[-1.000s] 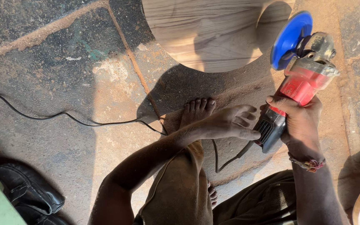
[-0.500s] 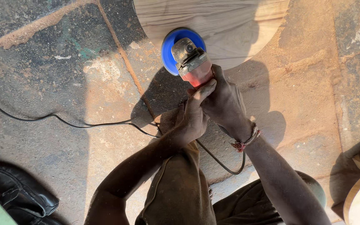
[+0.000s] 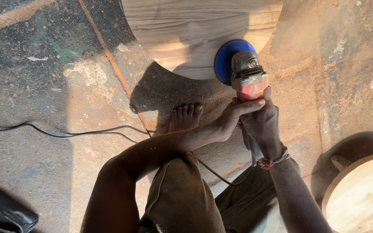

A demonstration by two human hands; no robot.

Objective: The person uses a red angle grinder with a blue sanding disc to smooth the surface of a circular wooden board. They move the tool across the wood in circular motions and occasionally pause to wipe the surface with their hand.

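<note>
Against the round wooden board (image 3: 186, 30) sits my grinder (image 3: 248, 77), its blue disc (image 3: 224, 60) touching the edge; my left hand (image 3: 232, 118) and right hand (image 3: 262, 123) grip it tight. Nearby: my bare foot (image 3: 185, 117), a black cable (image 3: 65, 133), another wooden round (image 3: 363, 196).

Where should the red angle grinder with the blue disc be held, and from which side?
By the slim rear body of the red angle grinder, from the cord end behind it. The blue disc points away onto the round wooden panel.
</note>
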